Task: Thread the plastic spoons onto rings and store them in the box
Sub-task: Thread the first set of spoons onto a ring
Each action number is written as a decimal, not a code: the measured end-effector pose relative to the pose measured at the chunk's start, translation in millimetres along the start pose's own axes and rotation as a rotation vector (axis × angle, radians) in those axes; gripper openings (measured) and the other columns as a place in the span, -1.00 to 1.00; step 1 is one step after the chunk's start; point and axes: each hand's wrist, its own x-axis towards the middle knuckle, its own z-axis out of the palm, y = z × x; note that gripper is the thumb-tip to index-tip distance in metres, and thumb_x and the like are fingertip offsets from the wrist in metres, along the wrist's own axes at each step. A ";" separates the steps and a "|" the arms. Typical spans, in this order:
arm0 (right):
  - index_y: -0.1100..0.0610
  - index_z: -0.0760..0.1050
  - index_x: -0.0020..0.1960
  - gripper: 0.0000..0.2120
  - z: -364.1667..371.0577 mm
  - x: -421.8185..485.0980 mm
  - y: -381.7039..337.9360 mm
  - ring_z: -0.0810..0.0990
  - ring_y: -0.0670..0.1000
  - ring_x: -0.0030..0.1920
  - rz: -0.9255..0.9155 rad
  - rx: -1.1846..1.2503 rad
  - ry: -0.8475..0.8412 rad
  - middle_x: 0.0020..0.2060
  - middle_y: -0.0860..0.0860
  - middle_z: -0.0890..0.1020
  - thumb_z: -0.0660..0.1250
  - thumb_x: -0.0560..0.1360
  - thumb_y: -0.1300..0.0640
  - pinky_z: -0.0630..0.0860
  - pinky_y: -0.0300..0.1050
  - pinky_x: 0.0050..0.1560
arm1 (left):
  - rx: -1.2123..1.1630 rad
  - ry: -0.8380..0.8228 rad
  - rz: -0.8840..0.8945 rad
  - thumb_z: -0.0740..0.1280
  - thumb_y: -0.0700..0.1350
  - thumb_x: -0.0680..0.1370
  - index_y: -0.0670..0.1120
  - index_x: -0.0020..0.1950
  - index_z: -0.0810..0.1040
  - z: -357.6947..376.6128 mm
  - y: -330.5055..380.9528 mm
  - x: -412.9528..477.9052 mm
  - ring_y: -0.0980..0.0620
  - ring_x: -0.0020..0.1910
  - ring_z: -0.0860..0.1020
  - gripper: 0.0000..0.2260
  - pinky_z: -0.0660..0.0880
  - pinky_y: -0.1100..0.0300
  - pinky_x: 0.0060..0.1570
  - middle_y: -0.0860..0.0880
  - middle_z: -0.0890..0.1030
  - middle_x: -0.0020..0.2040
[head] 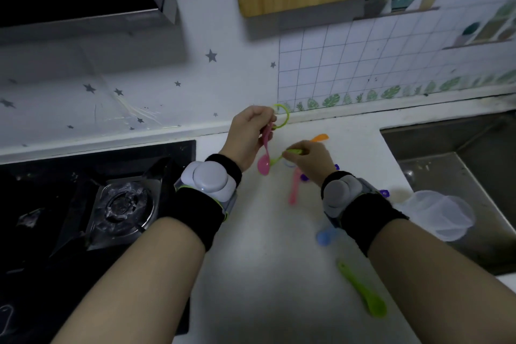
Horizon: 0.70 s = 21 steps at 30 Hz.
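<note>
Gripping lime-green plastic ring (282, 116) plus pink plastic spoon (264, 164) in left hand (250, 133), pinching mostly finger-hidden green plastic spoon (294, 151) in right hand (311, 162).

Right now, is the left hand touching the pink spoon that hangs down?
Touching. The head view shows the left hand pinching the top of the handle of the hanging pink spoon, and the spoon's bowl dangles below it.

Both bare forearms reach forward from the lower edge, each wrist wrapped in a black band (192, 212) carrying a pale device (210, 180). The left hand (250, 134) is raised with its back to the camera, fingers curled round a pink spoon (264, 165) and a green ring (284, 117). The right hand (311, 162) is lower, just beside it, its fingers pinching a green spoon (293, 151).
</note>
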 end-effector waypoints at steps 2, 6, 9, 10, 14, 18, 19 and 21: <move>0.16 0.59 -0.19 -0.91 -20.8 -2.7 -11.9 0.53 0.02 -0.20 0.013 0.152 0.014 -0.24 0.10 0.61 0.45 0.41 0.15 0.47 -0.12 -0.10 | 0.000 -0.010 0.024 0.22 -0.21 0.60 -0.12 -0.16 0.49 12.4 9.3 -5.8 0.10 -0.31 0.44 -0.84 0.43 0.30 -0.30 -0.01 0.52 -0.23; 0.21 0.46 -0.25 -0.85 -59.5 -12.2 -35.6 0.59 0.09 -0.28 0.058 0.503 -0.025 -0.22 0.23 0.61 0.40 0.45 0.24 0.59 -0.12 -0.14 | 0.016 -0.014 0.066 0.21 -0.21 0.61 -0.11 -0.17 0.48 33.5 26.9 -16.8 0.09 -0.32 0.42 -0.83 0.42 0.27 -0.26 -0.02 0.52 -0.22; 0.15 0.38 -0.26 -0.80 -86.3 -22.1 -52.2 0.65 0.05 -0.26 0.043 0.638 -0.083 -0.21 0.19 0.64 0.38 0.48 0.23 0.63 -0.17 -0.13 | 0.006 -0.024 0.086 0.20 -0.22 0.61 -0.11 -0.17 0.47 50.2 40.6 -25.9 0.10 -0.34 0.41 -0.83 0.43 0.29 -0.30 -0.02 0.50 -0.23; 0.14 0.38 -0.25 -0.80 -94.8 -24.3 -57.1 0.66 0.06 -0.24 0.029 0.642 -0.087 -0.20 0.18 0.65 0.38 0.48 0.22 0.63 -0.15 -0.10 | 0.002 -0.030 0.094 0.20 -0.22 0.61 -0.11 -0.17 0.47 55.9 44.6 -27.4 0.11 -0.36 0.41 -0.82 0.43 0.30 -0.32 -0.02 0.50 -0.23; 0.13 0.39 -0.24 -0.81 -125.5 -33.3 -71.2 0.67 -0.03 -0.27 -0.046 0.584 -0.036 -0.25 0.15 0.65 0.37 0.48 0.21 0.61 -0.23 -0.14 | -0.018 -0.054 0.122 0.19 -0.24 0.61 -0.12 -0.18 0.47 78.9 57.3 -37.2 0.13 -0.37 0.42 -0.82 0.44 0.34 -0.37 -0.02 0.49 -0.25; 0.15 0.45 -0.29 -0.80 -146.4 -36.4 -83.4 0.66 -0.04 -0.35 -0.128 0.585 0.022 -0.34 0.13 0.61 0.36 0.49 0.19 0.61 -0.23 -0.17 | -0.003 -0.072 0.140 0.20 -0.22 0.61 -0.12 -0.17 0.47 91.9 61.9 -39.3 0.13 -0.35 0.43 -0.83 0.44 0.34 -0.35 -0.02 0.50 -0.24; 0.15 0.48 -0.27 -0.82 -151.7 -37.2 -86.0 0.65 -0.05 -0.36 -0.161 0.575 0.034 -0.35 0.12 0.60 0.36 0.49 0.19 0.60 -0.25 -0.20 | -0.001 -0.076 0.145 0.21 -0.22 0.61 -0.12 -0.16 0.48 95.5 63.3 -40.3 0.13 -0.35 0.44 -0.84 0.44 0.33 -0.35 -0.02 0.51 -0.24; 0.16 0.54 -0.19 -0.88 -163.4 -39.4 -91.1 0.62 -0.06 -0.35 -0.222 0.523 0.061 -0.37 0.08 0.58 0.36 0.50 0.16 0.55 -0.30 -0.26 | -0.002 -0.077 0.153 0.21 -0.22 0.61 -0.11 -0.16 0.48 103.4 66.7 -41.6 0.13 -0.34 0.44 -0.84 0.45 0.34 -0.34 -0.01 0.51 -0.24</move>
